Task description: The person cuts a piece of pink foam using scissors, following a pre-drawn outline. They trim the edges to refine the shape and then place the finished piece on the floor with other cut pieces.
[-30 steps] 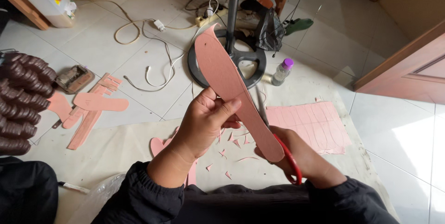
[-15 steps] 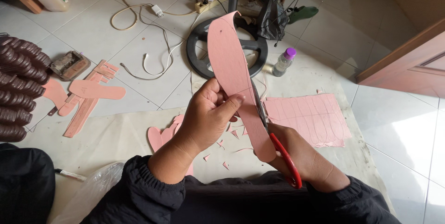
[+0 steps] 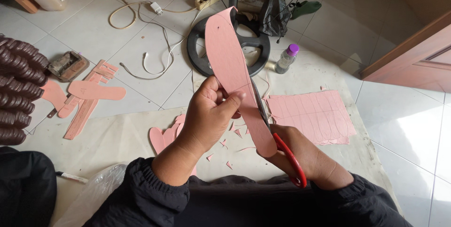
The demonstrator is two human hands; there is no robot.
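A long pink strip (image 3: 233,74) of thin sheet material is held up above the floor, between the body and a black round stand base (image 3: 229,44). It is pinched near its middle by the left hand (image 3: 210,114), thumb on the near face and fingers closed behind, so this grip is fully closed on the strip. Red-handled scissors (image 3: 277,140) are held in the right hand (image 3: 307,159), whose grip is closed through the handles; the blades lie along the strip's right edge. The strip is judged light and flexible, yet stiff enough to stand upward with only a gentle curve. A hold close to the cutting line is judged best, since the free upper end would flop. Pink offcuts (image 3: 230,135) are scattered on the floor covering (image 3: 117,138) below, beside a marked pink sheet (image 3: 312,114).
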